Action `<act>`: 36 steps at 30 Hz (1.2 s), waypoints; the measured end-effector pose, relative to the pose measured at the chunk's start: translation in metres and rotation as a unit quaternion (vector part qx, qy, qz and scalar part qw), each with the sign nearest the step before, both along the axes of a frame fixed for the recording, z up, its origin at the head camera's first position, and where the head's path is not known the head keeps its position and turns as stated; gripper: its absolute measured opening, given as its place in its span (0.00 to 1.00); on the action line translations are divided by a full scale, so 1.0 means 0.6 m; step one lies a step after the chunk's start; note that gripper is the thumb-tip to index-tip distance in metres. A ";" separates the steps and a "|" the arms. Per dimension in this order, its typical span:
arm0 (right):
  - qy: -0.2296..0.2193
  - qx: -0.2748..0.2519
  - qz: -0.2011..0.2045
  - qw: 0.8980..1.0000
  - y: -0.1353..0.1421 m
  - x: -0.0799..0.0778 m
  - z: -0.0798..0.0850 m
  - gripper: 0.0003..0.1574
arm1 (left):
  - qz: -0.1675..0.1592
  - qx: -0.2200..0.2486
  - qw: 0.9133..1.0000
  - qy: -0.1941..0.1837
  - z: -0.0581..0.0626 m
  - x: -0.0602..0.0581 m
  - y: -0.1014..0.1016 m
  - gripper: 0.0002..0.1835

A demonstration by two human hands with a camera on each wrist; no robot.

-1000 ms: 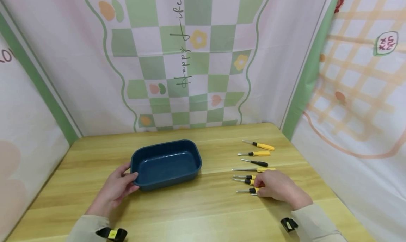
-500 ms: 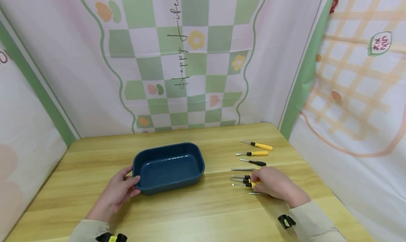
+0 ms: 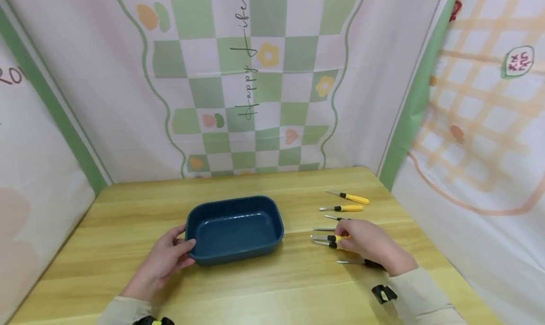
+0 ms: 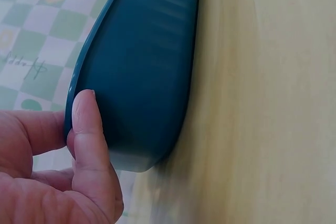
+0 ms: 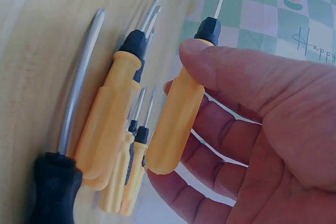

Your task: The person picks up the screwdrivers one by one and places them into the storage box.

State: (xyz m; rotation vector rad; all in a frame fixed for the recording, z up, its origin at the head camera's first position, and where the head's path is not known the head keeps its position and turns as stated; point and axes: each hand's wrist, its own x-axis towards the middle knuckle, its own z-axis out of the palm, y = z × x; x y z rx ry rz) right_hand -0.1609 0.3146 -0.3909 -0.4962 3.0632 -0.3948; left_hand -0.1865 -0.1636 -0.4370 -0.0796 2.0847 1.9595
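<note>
My left hand (image 3: 168, 256) pinches the left end of a dark blue rectangular tub (image 3: 236, 259), thumb over the rim. In the left wrist view the fingers press along the tub's outer wall (image 4: 142, 61). My right hand (image 3: 370, 242) pinches a yellow-handled screwdriver (image 5: 176, 116) with a black collar between thumb and fingers. In the right wrist view it is raised over other yellow-handled screwdrivers (image 5: 102, 119) lying side by side. A black-handled screwdriver (image 3: 372, 264) lies nearest me, partly hidden under my right wrist.
Farther back on the right lie two yellow-handled screwdrivers (image 3: 351, 208) and another black-handled screwdriver (image 3: 334, 217), partly covered by my right hand. The wooden table (image 3: 255, 292) ends at a checkered cloth backdrop (image 3: 268, 102), with cloth walls on both sides.
My right hand has drawn the yellow screwdriver away from me, up beside the others, uncovering the nearest black-handled one. My left hand has shifted the tub slightly right and toward me.
</note>
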 end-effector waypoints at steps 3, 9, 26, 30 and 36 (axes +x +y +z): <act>0.007 -0.011 0.008 1.000 -0.003 -0.001 0.005 0.08 | -0.004 -0.002 1.000 0.003 -0.001 0.002 0.002 0.36; 0.012 -0.029 0.017 0.999 -0.009 -0.006 0.008 0.04 | -0.005 0.001 1.000 0.001 -0.002 0.007 0.007 0.36; 0.022 -0.062 0.015 0.998 -0.030 -0.017 0.021 0.09 | -0.005 -0.004 1.000 0.005 0.003 0.020 0.024 0.34; 0.022 -0.074 0.013 0.997 -0.034 -0.020 0.023 0.09 | -0.007 -0.008 1.000 0.003 0.003 0.024 0.031 0.34; 0.019 -0.104 0.017 0.994 -0.046 -0.027 0.029 0.05 | -0.007 -0.011 1.000 0.003 -0.001 0.029 0.038 0.35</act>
